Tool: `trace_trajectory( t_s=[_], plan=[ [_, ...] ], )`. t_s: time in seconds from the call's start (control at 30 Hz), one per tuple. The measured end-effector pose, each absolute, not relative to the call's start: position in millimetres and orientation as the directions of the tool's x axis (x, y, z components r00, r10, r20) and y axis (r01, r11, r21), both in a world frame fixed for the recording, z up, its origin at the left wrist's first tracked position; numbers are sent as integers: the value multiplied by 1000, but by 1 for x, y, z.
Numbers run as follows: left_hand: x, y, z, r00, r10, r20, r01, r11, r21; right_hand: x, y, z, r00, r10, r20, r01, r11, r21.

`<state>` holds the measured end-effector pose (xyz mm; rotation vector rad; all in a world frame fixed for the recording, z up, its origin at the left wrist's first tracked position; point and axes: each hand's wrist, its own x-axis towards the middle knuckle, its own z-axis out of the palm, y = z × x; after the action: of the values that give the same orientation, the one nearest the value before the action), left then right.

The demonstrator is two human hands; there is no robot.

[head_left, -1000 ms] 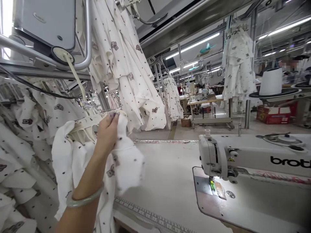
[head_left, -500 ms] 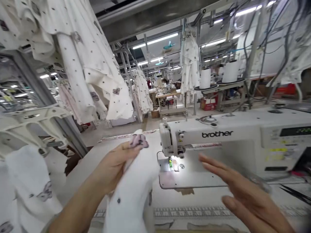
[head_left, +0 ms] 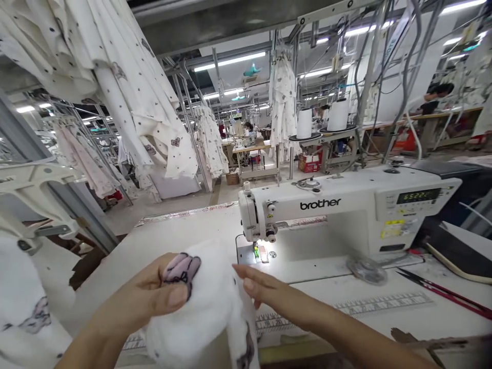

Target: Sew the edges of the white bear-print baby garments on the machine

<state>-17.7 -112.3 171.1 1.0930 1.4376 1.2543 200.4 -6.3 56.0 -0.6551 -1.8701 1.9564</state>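
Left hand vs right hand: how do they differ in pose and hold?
The left hand pinches the white cloth at the purple patch, thumb uppermost; the right hand is by the cloth's right edge, grip unclear. The left hand points toward picture right, the right hand toward picture left. Both are bare and close to the same cloth.

Left hand (head_left: 144,297) pinching, thumb (head_left: 167,299) uppermost; right hand (head_left: 271,296) reaching leftward, fingers (head_left: 251,275) extended, forearm (head_left: 346,328) slanted.
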Motion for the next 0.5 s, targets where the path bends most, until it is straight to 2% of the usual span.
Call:
trace_trajectory(
  t_s=[0.1,0.17,0.2,0.27,0.37,0.5],
  plan=[
    [-22,-117,173,-111,990,-87,72,95,993,184,-18,44,-926,358,-119,-6,-329,-944],
    [-30,-115,173,9,993,-121,151,119,981,178,-25,40,-952,273,-140,-5,-470,-883],
    [-35,-113,172,63,987,-146,192,131,973,178,-27,41,-948,279,-154,-7,-501,-865],
    [-49,-110,167,126,974,-189,234,156,960,182,-27,45,-911,381,-158,-63,-506,-860],
    [-70,-104,155,179,957,-227,206,189,960,197,-20,57,-839,529,-128,-172,-480,-860],
    [-94,-101,137,296,903,-310,219,252,943,219,-13,70,-760,641,-104,-256,-443,-859]
  ],
)
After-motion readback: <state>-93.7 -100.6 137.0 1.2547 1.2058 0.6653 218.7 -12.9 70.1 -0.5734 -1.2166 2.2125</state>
